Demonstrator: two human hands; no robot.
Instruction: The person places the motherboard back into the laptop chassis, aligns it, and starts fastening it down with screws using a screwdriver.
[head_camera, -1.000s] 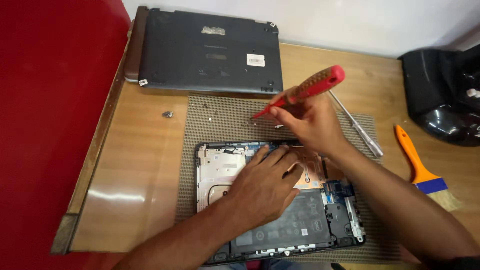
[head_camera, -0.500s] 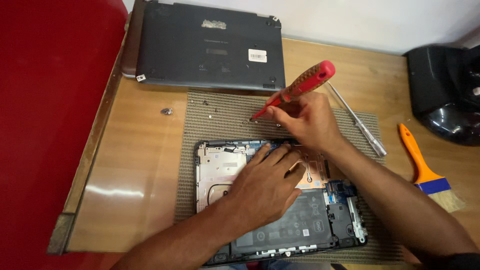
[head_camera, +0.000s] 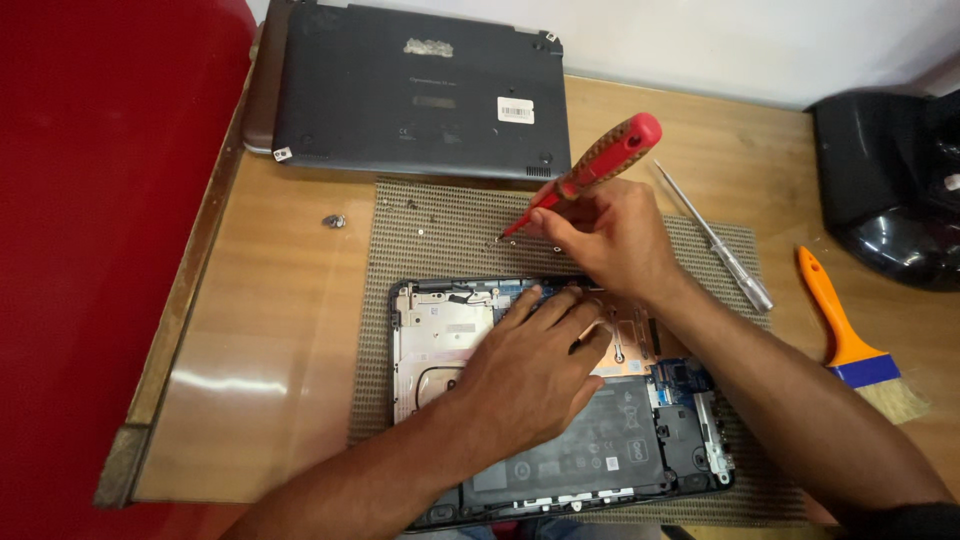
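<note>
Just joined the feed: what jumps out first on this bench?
The opened laptop in the middle, its insides bared, lying on a woven mat, with the left hand pressed flat on it. Above it the right hand grips a red screwdriver, tip down by loose screws on the mat. An orange-handled brush lies at the right.

Beneath the left fingers (head_camera: 560, 310) lies the opened laptop (head_camera: 560, 400); screws (head_camera: 420, 232) lie beyond them, a brush (head_camera: 850, 335) far right.
</note>
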